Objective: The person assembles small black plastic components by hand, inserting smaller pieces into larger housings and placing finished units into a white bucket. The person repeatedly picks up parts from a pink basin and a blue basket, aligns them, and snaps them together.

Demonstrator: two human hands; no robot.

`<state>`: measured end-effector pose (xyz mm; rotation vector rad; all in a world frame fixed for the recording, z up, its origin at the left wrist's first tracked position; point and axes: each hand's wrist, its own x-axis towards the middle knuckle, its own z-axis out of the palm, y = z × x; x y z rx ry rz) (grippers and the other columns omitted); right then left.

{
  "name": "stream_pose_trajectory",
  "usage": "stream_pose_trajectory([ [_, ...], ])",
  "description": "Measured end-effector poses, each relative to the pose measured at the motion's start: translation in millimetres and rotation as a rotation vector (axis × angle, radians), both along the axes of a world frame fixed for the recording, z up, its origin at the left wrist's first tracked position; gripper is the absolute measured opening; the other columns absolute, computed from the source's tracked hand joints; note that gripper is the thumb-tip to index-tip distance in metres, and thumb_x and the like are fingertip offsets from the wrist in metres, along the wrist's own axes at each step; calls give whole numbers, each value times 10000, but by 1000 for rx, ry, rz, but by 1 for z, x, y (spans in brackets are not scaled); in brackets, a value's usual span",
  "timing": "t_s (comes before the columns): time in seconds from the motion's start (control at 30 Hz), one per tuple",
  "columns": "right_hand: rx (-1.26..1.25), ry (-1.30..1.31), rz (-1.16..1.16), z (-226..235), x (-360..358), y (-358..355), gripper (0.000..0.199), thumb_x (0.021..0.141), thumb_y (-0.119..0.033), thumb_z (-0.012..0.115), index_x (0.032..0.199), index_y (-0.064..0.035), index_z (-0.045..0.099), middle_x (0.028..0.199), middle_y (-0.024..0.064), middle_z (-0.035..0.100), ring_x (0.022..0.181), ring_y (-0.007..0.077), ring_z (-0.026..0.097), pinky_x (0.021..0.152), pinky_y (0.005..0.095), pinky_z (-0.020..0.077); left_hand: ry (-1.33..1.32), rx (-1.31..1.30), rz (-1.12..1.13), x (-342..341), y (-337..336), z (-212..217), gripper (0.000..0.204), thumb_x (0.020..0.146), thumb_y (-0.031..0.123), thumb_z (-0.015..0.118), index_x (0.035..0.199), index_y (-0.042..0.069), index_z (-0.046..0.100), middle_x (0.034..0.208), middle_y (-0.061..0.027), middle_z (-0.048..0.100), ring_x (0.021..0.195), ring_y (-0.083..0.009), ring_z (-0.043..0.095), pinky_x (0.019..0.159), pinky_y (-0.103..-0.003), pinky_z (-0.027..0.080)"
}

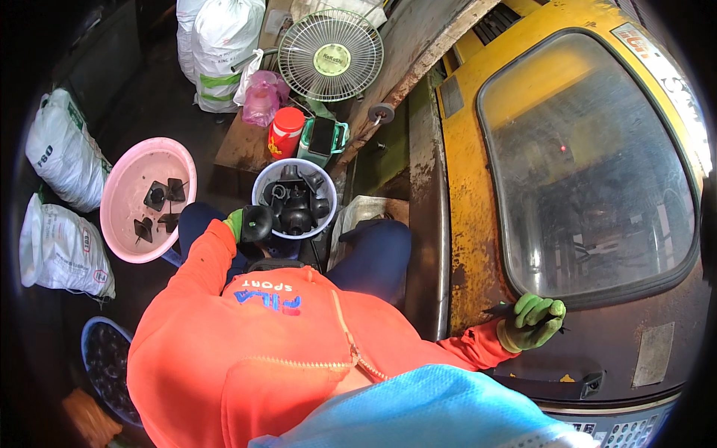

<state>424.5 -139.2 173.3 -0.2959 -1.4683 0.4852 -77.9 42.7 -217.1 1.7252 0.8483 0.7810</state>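
My left hand [236,224], in a green glove, is closed on a black, round, cup-like part [258,222] just beside the white basin [258,187]. That basin stands in front of my knees and holds several black moulded parts [297,205] of similar look. Far to the right, my gloved right hand [533,321] is raised beside the lower frame of a yellow machine's window [590,164]. Its fingers are curled. Thin dark ends show on both sides of the hand; what they belong to is hidden by the glove.
A pink basin [123,243] with several black pieces stands left, near white sacks [67,153]. A blue tub [88,343] of dark parts is lower left. Ahead are a fan [331,60], a red jug [287,131] and a green container [317,153]. A door handle [549,386] juts from the machine.
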Motion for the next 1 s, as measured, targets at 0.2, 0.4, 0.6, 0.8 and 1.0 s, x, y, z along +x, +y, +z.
stream_pose_trajectory([
  [0.2,10,15,-1,-3,0,-1,257,993,-203,471,1082,25,548,582,-5,370,416,100,350,422,266,363,-38,-30,34,1,-5,5,262,765,39,679,1023,83,658,892,5,663,802,-71,585,687,-260,495],
  [0.4,-2,-18,16,0,-1,-2,260,1002,-242,469,1085,-5,534,610,-4,380,423,98,330,461,261,317,14,15,-13,7,-6,17,223,776,27,646,994,77,659,875,-2,664,784,-72,580,678,-252,485],
  [0.6,3,-38,56,1,0,-1,265,997,-230,479,1110,3,537,611,-5,385,427,97,344,464,259,317,51,69,-12,5,-5,12,156,789,41,628,939,76,652,827,11,641,756,-71,571,655,-263,482],
  [0.8,5,-50,62,0,1,-1,266,995,-228,483,1111,4,543,614,0,397,430,99,348,466,262,311,29,-22,-29,7,-4,15,217,778,32,623,988,76,654,864,-29,669,792,-97,598,692,-298,499],
  [1.0,17,-23,69,0,-2,-1,239,988,-209,486,1080,1,556,611,13,427,429,116,380,453,274,344,43,108,-40,7,-7,22,289,754,11,629,1034,74,654,962,-68,686,874,-152,635,776,-326,507],
])
